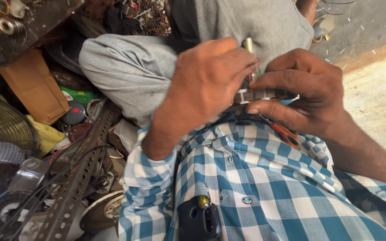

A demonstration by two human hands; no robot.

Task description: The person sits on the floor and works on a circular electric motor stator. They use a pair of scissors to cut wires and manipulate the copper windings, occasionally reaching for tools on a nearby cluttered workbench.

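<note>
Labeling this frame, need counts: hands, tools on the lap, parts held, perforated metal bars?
Hands: 2, left hand and right hand
Orange-handled tool: 1
Held metal part: 1
Perforated bar: 1
Total: 5

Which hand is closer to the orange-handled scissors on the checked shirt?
The right hand. It sits just above the orange-handled scissors, almost touching. The left hand is farther off, up and left.
</note>
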